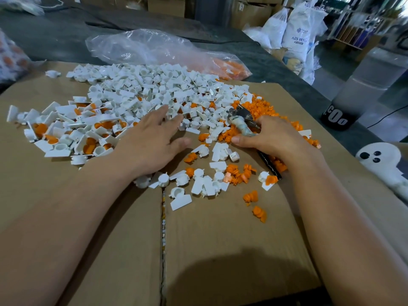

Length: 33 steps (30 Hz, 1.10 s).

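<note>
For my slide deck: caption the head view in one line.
Left hand spreads over white parts while right hand grips a tool among orange parts on cardboard.

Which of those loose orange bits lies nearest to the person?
The orange piece lying alone on the bare cardboard, closer to the person than its neighbour and everything in the heaps.

Tool: your right hand (271, 138) grips the tool (241, 122) by its pale, taped handle, and the grey metal head points toward the worktop's far edge.
White pieces (141, 89): small plastic cups with flat tabs, heaped loosely from the far-left corner to the middle. Your left hand (152, 140) lies flat on the near side of the heap.
Orange pieces (262, 109): small ribbed plugs, scattered right of the white heap and under the tool.
</note>
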### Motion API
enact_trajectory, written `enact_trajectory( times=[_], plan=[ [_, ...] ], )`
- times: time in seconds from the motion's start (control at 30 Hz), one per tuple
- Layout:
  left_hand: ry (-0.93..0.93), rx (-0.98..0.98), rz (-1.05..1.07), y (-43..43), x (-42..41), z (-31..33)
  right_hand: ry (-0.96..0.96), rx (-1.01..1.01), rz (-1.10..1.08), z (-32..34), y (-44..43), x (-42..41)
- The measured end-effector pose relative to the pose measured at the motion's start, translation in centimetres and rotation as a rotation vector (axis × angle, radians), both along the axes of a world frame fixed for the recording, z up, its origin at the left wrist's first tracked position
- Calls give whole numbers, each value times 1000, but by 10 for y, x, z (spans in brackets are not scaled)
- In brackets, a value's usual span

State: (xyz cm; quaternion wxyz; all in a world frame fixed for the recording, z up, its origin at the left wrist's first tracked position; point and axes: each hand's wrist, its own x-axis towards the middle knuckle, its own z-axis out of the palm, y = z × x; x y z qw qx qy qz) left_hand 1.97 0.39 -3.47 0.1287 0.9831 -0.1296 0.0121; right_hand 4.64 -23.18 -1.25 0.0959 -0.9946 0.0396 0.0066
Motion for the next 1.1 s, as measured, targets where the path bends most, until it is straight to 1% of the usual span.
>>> enact_trajectory(
  times=[0.1,0.23,0.33,0.4,0.43,0.5,0.57,0.63,0.7,0.77,0.9,1.1],
  plan=[
    [-9,93,-13,-1,2,-1,-3,4,1,1,-1,-1],
    [-99,8,-28,-1,-1,1,-42,-2,-4,4,0,-4],
    [-177,-63,-18,0,-3,4,-213,91,19,9,5,-11],
    [-241,-114,11,-2,-5,6,-350,222,106,15,16,-18],
    [-273,-141,38,-2,-7,7,-367,285,171,17,23,-22],
    [-315,-189,81,-3,-9,8,-300,356,323,19,40,-31],
    [-330,-232,84,-4,-10,8,-213,372,470,16,52,-38],
    [-332,-292,76,-4,-10,8,-155,321,591,12,62,-41],
    [-316,-362,78,-5,-12,9,-93,206,676,8,68,-41],
    [-315,-381,65,-6,-12,10,-32,99,706,5,71,-40],
    [-289,-267,40,-6,-11,11,-14,108,702,5,72,-41],
    [-255,-369,11,-8,-15,12,-48,115,709,4,73,-42]
  ],
)
